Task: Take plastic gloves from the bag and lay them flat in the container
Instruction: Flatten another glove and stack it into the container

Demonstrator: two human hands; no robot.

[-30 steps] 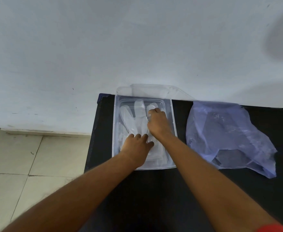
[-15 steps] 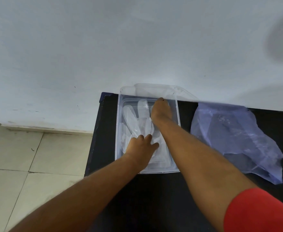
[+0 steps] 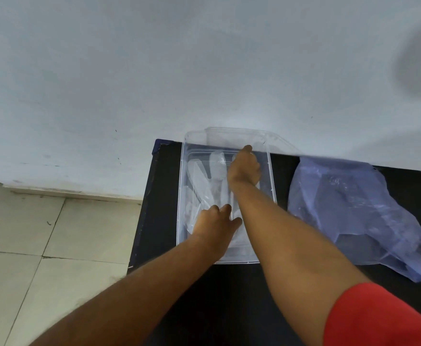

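Both hands are down inside the clear container (image 3: 271, 176), which sits on the black table (image 3: 229, 295) with its far end right against the white wall (image 3: 154, 71). The left hand (image 3: 215, 224) is pressed flat at the container's near end, palm down, fingers spread loose and resting on the plastic glove (image 3: 204, 186); it grips nothing, just pins the cuff end to the container floor. The right hand (image 3: 244, 168) is stretched out to the container's far end, back of the hand toward the camera, fingers reaching forward and down onto the glove's fingertips, one finger lifted up by the far rim; whether it pinches the film or merely presses it, I cannot tell from this angle. The glove itself lies inside the container, spread lengthwise, its pale translucent fingers fanned toward the far left corner, and it looks mostly flat against the bottom. Behind the container's far rim, a clear lid (image 3: 234, 137) leans up against the wall. To the right of the container, close by but apart from it, the bluish plastic bag (image 3: 354, 213) lies crumpled on the table, slumped and see-through. A red sleeve (image 3: 379, 318) shows on the right upper arm, nearer the camera than the container. Left of the container, past the table edge, pale floor tiles (image 3: 42, 245) run to the wall.
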